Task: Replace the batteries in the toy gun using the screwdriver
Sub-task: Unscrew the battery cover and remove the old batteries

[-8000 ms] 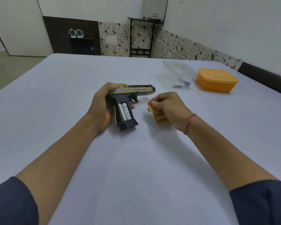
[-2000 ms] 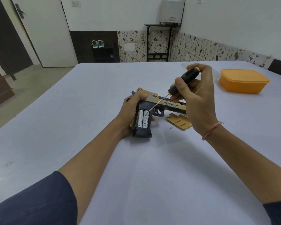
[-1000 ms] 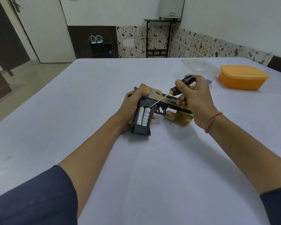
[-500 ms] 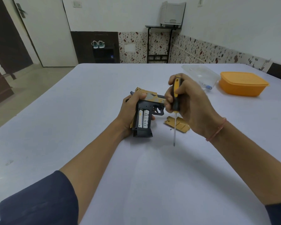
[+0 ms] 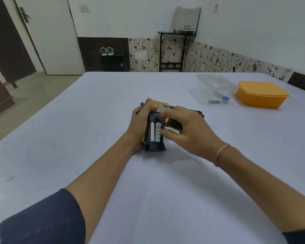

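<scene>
Toy gun [image 5: 154, 147] lies on its side mid-table [image 5: 88, 141], grip end toward the near edge, barrel pointing right under the hands. Battery bay in the grip is uncovered, and two AA batteries [image 5: 152, 132] sit side by side in it, labels up.

Left hand [image 5: 139, 124] wraps the gun from the left, thumb over the gold top of the slide, fingers curled round the frame, pinning it to the table.

Right hand [image 5: 188, 131] comes in from the right, palm down over the trigger area. Screwdriver [image 5: 173, 123] is tucked in that hand with the fingers closed around it. Only the black handle and its yellow collar show; the shaft is hidden. The thumb tip touches the right edge of the bay, next to the right-hand battery. Thin pink thread band [image 5: 221, 154] on the right wrist.

Far right: clear plastic container [image 5: 217, 83] with a blue-tipped battery [image 5: 222, 96] inside. Another loose battery [image 5: 214, 100] lies at its near edge; can't tell whether it is inside or outside. Orange lidded tub [image 5: 261, 94] sits just to the right of the clear one, well apart from the gun.
</scene>
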